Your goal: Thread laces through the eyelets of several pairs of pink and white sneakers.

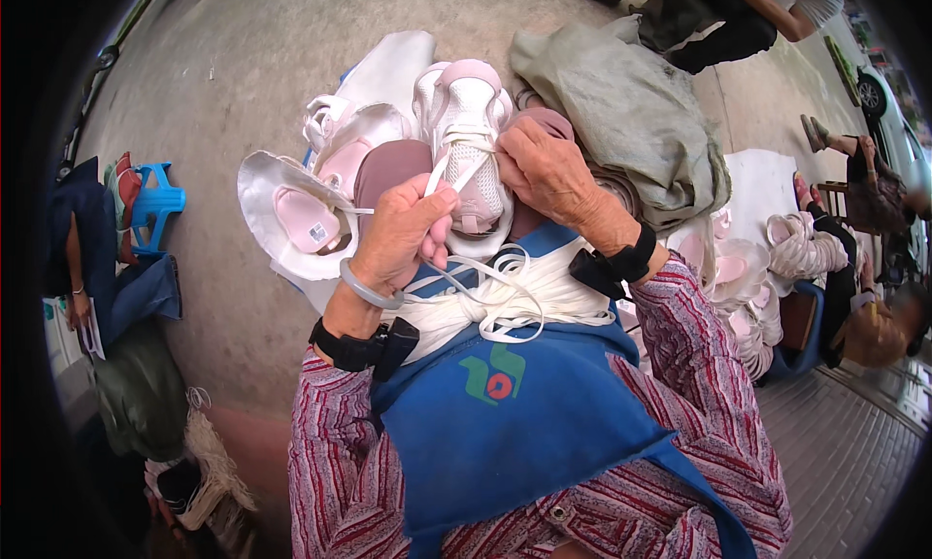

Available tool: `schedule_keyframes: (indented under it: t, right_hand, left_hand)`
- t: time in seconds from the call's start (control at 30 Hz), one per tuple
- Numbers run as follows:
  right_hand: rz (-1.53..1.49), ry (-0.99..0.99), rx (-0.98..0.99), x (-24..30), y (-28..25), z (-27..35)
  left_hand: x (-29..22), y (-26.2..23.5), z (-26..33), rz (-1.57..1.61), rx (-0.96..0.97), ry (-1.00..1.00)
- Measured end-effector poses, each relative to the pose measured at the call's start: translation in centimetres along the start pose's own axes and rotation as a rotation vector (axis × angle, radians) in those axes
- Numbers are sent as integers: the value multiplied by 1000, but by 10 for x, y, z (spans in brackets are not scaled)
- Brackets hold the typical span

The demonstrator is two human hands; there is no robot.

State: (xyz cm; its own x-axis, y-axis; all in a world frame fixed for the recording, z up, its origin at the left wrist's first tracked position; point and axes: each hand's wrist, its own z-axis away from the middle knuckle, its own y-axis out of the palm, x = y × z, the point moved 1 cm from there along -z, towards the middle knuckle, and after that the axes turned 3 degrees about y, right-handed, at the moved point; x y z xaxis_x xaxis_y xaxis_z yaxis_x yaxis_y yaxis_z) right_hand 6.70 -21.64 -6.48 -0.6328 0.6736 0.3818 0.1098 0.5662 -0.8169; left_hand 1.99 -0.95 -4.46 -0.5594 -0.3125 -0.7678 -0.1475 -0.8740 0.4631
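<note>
A white mesh shoe upper with pink parts (472, 175) lies between my knees, its heel end away from me. White laces (468, 138) cross part of its front. My left hand (403, 224) is closed in a pinch on a white shoelace (437, 170) that runs up to the upper. My right hand (551, 170) is closed against the upper's right edge; what its fingertips grip is hidden. A thick bundle of white shoelaces (466, 311) lies across my lap on the blue apron (524, 404), some ends looped loosely over it.
More white and pink shoe uppers (311, 219) lie beside my left knee, others (738, 268) at the right. A grey-green sack (621, 112) lies beyond my right knee. A blue plastic stool (155, 204) stands left. Other people sit around, one (757, 15) at the upper right.
</note>
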Motion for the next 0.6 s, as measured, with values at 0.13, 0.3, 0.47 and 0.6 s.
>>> schedule_keyframes:
  t: [0.13, 0.3, 0.47, 0.6]
  right_hand:
    - [-70, 162, 58, -2, 2, 12]
    - [-162, 128, 20, 10, -5, 2]
    - [-94, 128, 154, 16, -6, 4]
    - [-81, 118, 189, 17, -5, 5]
  left_hand:
    - [2, -14, 5, -190, 0, -75]
    - [8, -2, 0, -662, -154, 261]
    - [-1, 1, -14, -1240, -246, 525]
    - [0, 2, -17, -1431, -228, 396]
